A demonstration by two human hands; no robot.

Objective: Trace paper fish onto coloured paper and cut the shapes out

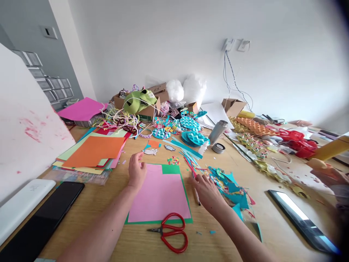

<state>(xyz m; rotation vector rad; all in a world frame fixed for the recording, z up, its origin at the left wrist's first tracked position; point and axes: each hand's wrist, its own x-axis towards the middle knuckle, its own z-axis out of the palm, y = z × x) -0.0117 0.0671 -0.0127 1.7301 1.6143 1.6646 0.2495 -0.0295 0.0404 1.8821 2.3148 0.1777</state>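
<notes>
My left hand rests at the upper left edge of a pink sheet of paper, its fingers loosely curved and apart from the thumb, with nothing visible in them. Under the pink sheet lies a green sheet, showing at a notch and along the edges. To the right of the sheets, my right hand has its fingers bent around a slim pen low over the table; the thumb is hidden. Red-handled scissors lie by the near edge of the paper, blades pointing left.
Coloured sheets are stacked at left, near a black phone. Teal scraps lie right of my right hand. A grey flask stands behind. Another person's hand is at far right, beyond a tablet-like device.
</notes>
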